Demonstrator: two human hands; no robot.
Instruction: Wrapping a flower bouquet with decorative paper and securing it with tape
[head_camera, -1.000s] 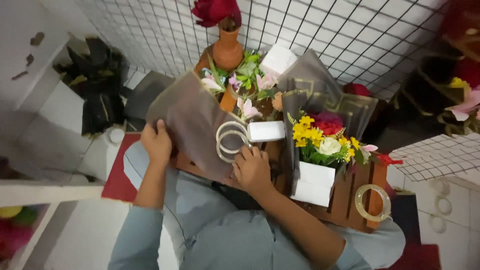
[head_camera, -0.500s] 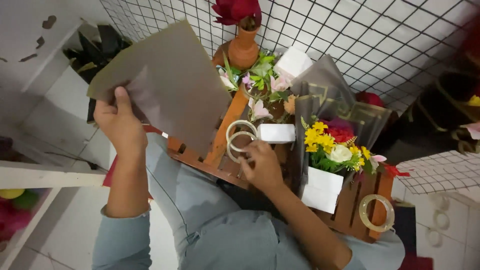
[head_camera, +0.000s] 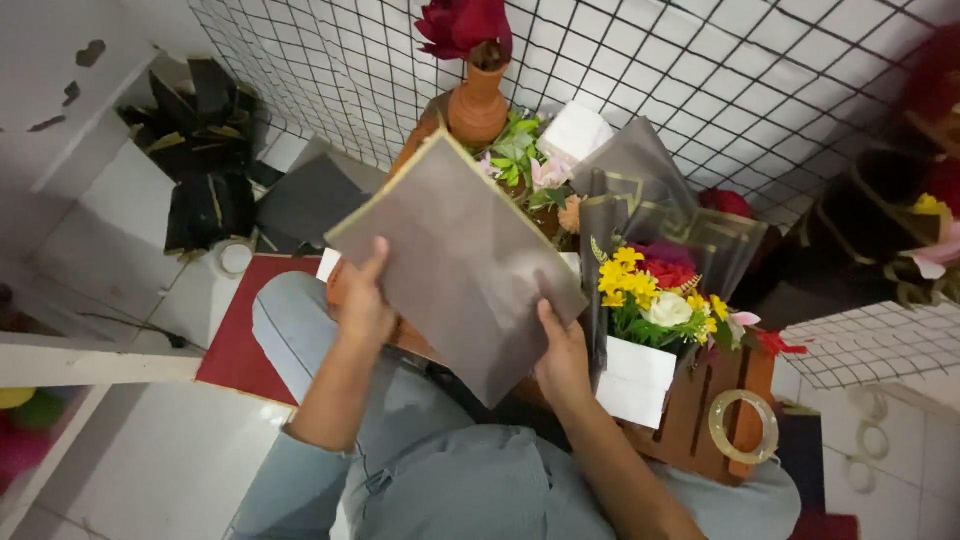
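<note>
Left hand (head_camera: 362, 300) raised, fingers curled, thumb up; right hand (head_camera: 562, 355) raised, thumb forward, gripping.

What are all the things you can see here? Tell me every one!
Wrapping sheet: one, grey-brown, held up in both hands.
Wooden crate: one, brown, on the person's lap.
Flower bunch: one, yellow, red and white, wrapped in dark paper, in the crate.
White box: one, under that bunch.
Tape roll: one, clear, on the crate's front.
Clay vase: one, orange, holding a dark red flower.
Wire grid: one, black, behind the flowers.
Red mat: one, on the white floor.
Black paper pile: one, far left.
Left hand: grips the sheet's left edge.
Right hand: grips its lower right edge.
</note>
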